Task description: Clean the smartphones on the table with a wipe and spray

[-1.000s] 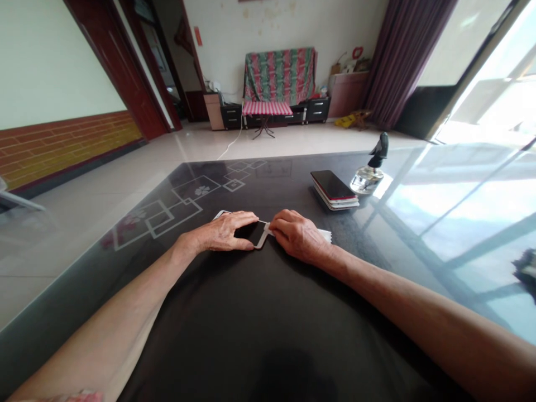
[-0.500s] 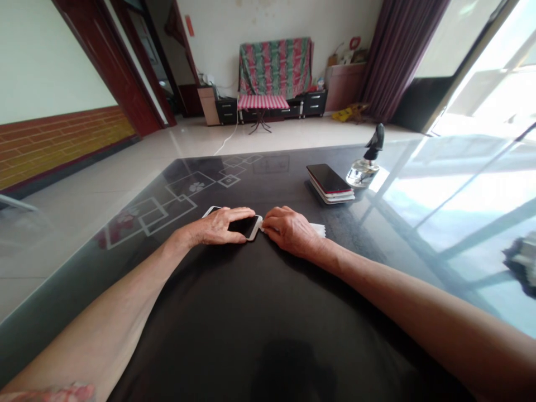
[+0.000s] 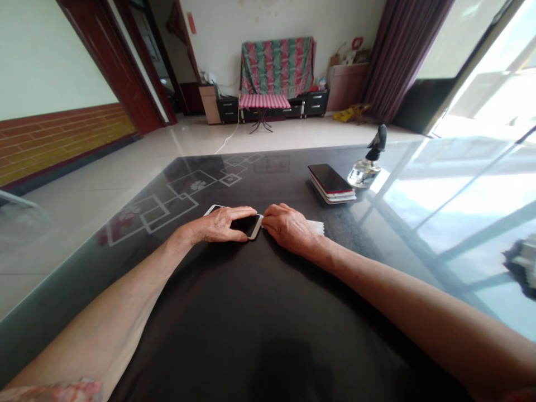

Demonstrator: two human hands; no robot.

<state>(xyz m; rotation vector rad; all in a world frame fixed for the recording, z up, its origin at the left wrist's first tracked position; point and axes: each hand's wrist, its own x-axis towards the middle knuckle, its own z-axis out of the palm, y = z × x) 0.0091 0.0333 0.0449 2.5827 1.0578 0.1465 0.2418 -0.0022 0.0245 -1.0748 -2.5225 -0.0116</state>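
Note:
A white-framed smartphone (image 3: 251, 225) lies flat on the dark glossy table, screen up. Across it rests my left hand (image 3: 214, 225), thumb on the near edge and fingers along the far edge, gripping it and covering much of the screen. My right hand (image 3: 288, 228) is closed at the phone's right end, fingertips touching or very near that edge. White tissue or cloth (image 3: 317, 226) sticks out from under this hand on the wrist side; the part in the fingers is mostly hidden.
Beyond my right hand stands a stack of several phones (image 3: 331, 180), the top one black. A clear spray bottle (image 3: 364, 172) with a black trigger head is just behind it. At the far right edge lies a blurred dark and grey object (image 3: 523, 265). The table (image 3: 218, 312) reflects window light.
My right fingertips have shifted slightly at the phone's end, and less white shows there. The left hand keeps its hold on the phone. The whole view has moved a little.

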